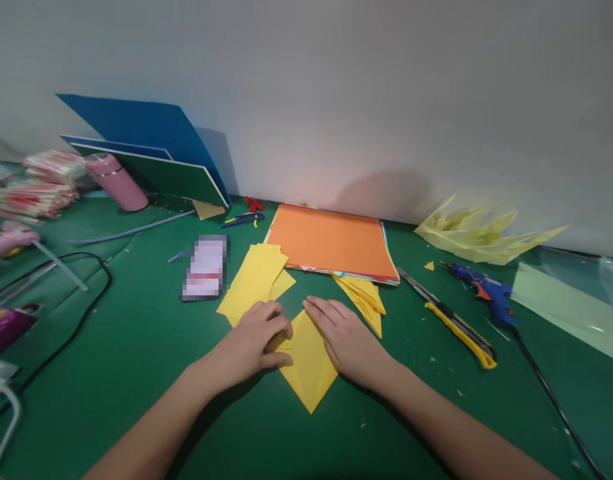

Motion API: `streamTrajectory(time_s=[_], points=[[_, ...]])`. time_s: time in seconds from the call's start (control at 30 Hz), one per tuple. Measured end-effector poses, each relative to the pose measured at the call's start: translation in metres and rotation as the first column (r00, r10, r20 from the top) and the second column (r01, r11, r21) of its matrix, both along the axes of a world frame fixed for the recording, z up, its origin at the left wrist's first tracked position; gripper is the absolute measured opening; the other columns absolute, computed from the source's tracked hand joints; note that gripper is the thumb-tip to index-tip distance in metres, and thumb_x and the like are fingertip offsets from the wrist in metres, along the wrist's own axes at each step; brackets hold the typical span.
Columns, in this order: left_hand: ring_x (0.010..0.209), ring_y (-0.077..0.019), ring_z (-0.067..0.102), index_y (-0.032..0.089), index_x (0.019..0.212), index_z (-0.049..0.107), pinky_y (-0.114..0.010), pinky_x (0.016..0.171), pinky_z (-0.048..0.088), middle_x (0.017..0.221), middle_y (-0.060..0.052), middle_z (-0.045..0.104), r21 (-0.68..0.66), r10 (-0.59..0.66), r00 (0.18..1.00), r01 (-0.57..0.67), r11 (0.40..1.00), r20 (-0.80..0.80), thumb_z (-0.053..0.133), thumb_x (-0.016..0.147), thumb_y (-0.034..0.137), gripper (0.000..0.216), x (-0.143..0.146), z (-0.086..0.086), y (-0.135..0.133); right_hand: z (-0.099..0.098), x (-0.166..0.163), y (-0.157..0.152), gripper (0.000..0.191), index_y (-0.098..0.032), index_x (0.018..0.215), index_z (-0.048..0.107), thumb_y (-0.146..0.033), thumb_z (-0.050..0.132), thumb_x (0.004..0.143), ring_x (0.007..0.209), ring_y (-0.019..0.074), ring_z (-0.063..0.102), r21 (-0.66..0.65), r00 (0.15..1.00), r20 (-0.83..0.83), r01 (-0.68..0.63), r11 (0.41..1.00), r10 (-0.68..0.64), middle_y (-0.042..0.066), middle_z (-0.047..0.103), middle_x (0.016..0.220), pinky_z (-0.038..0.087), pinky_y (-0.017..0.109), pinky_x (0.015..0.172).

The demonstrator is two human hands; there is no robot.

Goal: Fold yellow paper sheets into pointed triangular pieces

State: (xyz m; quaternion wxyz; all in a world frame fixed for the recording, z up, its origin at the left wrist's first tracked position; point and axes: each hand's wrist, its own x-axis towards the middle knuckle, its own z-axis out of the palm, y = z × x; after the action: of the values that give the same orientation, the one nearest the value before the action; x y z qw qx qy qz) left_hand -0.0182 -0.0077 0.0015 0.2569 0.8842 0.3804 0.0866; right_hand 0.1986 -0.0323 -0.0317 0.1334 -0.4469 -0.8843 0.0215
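Observation:
A yellow sheet of paper (312,373), folded to a point at the near end, lies on the green table in front of me. At its left side my left hand (264,337) has curled fingers and thumb on a folded flap. My right hand (349,340) lies flat along the paper's right edge, fingers stretched out and pressing down. Just beyond my left hand is a stack of yellow paper pieces (254,280). Folded yellow paper points (364,297) lie beyond my right hand.
An orange paper stack (329,240) lies by the wall. On the right are a yellow utility knife (456,327), a blue glue gun (491,293) and a spiky pale-yellow paper piece (486,237). A blurred phone (205,267), pink bottle (117,181) and black cable (94,303) are left.

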Motion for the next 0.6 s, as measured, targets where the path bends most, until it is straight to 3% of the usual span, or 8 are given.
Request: streamTrajectory(time_s=[0.1, 0.23, 0.47, 0.6], points=[[0.094, -0.0232, 0.048, 0.021, 0.087, 0.055, -0.034, 0.078, 0.041, 0.099, -0.003, 0.053, -0.004, 0.067, 0.998, -0.067, 0.998, -0.020, 0.077, 0.070, 0.029, 0.029, 0.0007, -0.0005, -0.0011, 0.0010, 0.0007, 0.0013, 0.051, -0.001, 0.133, 0.044, -0.008, 0.034, 0.083, 0.124, 0.0280, 0.043, -0.011, 0.999, -0.030, 0.043, 0.999, -0.043, 0.020, 0.046, 0.137, 0.040, 0.048, 0.104], [0.090, -0.0231, 0.048, 0.020, 0.091, 0.053, -0.035, 0.076, 0.041, 0.097, -0.003, 0.054, 0.008, 0.125, 0.992, -0.124, 0.992, -0.034, 0.079, 0.067, 0.031, 0.036, 0.0021, -0.0010, -0.0016, 0.0023, 0.0021, 0.0036, 0.050, -0.009, 0.125, 0.051, -0.007, 0.037, 0.077, 0.123, 0.0260, 0.042, -0.075, 0.988, -0.143, 0.051, 0.996, -0.061, 0.016, 0.049, 0.134, 0.038, 0.048, 0.104], [0.090, -0.0210, 0.048, 0.021, 0.082, 0.053, -0.032, 0.076, 0.041, 0.094, -0.002, 0.053, 0.019, -0.006, 0.999, 0.005, 1.000, 0.039, 0.072, 0.075, 0.024, 0.020, -0.0001, -0.0030, -0.0015, 0.0020, 0.0052, 0.0080, 0.043, -0.016, 0.108, 0.054, -0.005, 0.039, 0.069, 0.111, 0.0255, 0.050, -0.118, 0.915, -0.397, 0.027, 0.993, -0.072, 0.013, 0.059, 0.116, 0.043, 0.048, 0.094], [0.090, -0.0199, 0.050, 0.020, 0.078, 0.055, -0.032, 0.078, 0.041, 0.093, -0.002, 0.055, -0.001, -0.082, 0.995, 0.082, 0.997, 0.059, 0.068, 0.079, 0.022, 0.013, 0.0014, 0.0009, -0.0011, 0.0033, 0.0050, 0.0080, 0.026, -0.018, 0.098, 0.052, -0.011, 0.041, 0.076, 0.088, 0.0215, 0.058, -0.212, 0.825, -0.549, 0.019, 0.977, -0.135, 0.009, 0.062, 0.093, 0.050, 0.039, 0.078]])
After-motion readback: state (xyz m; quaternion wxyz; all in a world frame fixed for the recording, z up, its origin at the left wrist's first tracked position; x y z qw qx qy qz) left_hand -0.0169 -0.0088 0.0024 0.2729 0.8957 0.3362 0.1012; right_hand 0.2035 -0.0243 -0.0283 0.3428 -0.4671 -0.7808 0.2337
